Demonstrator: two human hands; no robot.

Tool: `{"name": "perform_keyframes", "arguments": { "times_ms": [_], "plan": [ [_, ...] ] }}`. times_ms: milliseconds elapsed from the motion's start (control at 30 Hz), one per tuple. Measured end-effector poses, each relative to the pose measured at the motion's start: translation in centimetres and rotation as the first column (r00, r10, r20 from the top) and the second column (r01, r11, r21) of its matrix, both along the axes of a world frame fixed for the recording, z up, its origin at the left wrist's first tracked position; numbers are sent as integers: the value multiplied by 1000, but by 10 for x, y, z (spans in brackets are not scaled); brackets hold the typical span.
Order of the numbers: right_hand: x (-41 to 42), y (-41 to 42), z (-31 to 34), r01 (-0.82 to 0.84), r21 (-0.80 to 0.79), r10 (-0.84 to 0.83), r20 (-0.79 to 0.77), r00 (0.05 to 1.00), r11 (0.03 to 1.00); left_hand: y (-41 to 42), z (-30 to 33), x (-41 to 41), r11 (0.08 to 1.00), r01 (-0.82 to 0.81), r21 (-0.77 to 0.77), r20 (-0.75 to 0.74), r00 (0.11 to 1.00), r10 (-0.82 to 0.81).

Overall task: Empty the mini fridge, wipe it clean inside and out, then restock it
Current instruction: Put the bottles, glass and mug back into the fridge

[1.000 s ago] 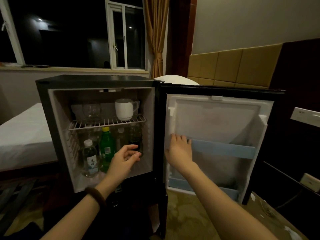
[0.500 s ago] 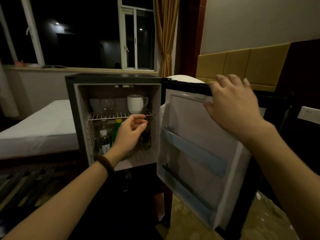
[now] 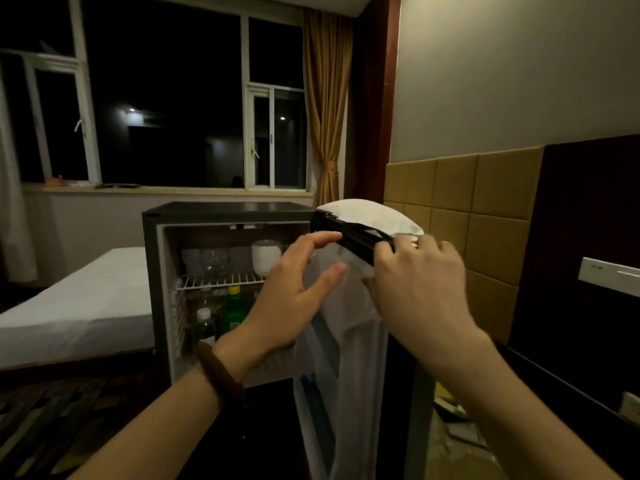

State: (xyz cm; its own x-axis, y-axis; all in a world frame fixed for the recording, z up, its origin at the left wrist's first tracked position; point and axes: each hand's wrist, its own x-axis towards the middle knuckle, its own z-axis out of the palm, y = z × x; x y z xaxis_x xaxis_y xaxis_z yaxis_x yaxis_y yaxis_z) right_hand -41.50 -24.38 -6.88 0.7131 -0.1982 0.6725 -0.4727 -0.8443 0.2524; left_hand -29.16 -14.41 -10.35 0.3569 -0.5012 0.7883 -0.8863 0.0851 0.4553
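Note:
A black mini fridge [image 3: 221,210] stands ahead with its door [image 3: 349,341] swung partly inward, edge-on to me. My right hand [image 3: 420,282] grips the door's top edge, fingers curled over it. My left hand [image 3: 294,292] hovers by the door's inner face, fingers spread and holding nothing. On the wire shelf [image 3: 221,280] stand a white mug [image 3: 265,254] and a clear glass [image 3: 213,258]. Below it are a green bottle [image 3: 235,308] and a clear water bottle [image 3: 205,327]; my left arm hides the rest.
A bed with a white sheet [image 3: 79,299] lies to the left. A white pillow [image 3: 367,213] sits behind the fridge against a padded headboard [image 3: 460,216]. Dark windows [image 3: 166,98] and a gold curtain [image 3: 327,116] fill the back wall. A dark cabinet [image 3: 588,271] stands at right.
The door has swung from wide open to partly closed. My right hand went from the door shelf to its top edge. My left hand rose out of the fridge opening toward the door.

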Motion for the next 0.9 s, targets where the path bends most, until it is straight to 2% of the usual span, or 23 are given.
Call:
{"name": "perform_keyframes", "arguments": {
  "times_ms": [100, 200, 267, 333, 433, 533, 600, 700, 800, 900],
  "plan": [
    [-3, 14, 7, -313, 8, 312, 44, 949, 950, 12, -2, -3, 1000, -8, -13, -14, 1000, 8],
    [4, 24, 14, -597, 36, 598, -10, 801, 801, 37, -8, 0, 998, 15, -61, -87, 996, -21],
    [23, 29, 7, -727, 8, 727, -5, 687, 687, 56, -14, 3, 994, 33, -109, -120, 992, -46],
    [54, 37, -10, -802, 42, 800, 43, 598, 596, 74, -21, 10, 990, -21, -137, -149, 989, 0],
    [103, 60, -36, -874, 101, 855, 183, 485, 475, 97, -33, 34, 964, -236, -119, -170, 962, 215],
    [144, 80, -60, -898, 187, 837, 326, 439, 398, 115, -44, 56, 923, -360, -135, -279, 908, 314],
    [169, 82, -82, -881, 282, 804, 370, 465, 380, 125, -54, 68, 868, -481, -124, -266, 859, 438],
    [202, 68, -114, -755, 436, 669, 367, 646, 490, 138, -76, 97, 766, -634, -110, -255, 763, 594],
    [232, 50, -124, -586, 532, 541, 259, 800, 612, 141, -87, 130, 770, -637, -39, -330, 735, 592],
    [261, 34, -124, -510, 518, 511, 155, 845, 687, 136, -86, 170, 782, -623, -5, -404, 717, 568]
  ]
}}
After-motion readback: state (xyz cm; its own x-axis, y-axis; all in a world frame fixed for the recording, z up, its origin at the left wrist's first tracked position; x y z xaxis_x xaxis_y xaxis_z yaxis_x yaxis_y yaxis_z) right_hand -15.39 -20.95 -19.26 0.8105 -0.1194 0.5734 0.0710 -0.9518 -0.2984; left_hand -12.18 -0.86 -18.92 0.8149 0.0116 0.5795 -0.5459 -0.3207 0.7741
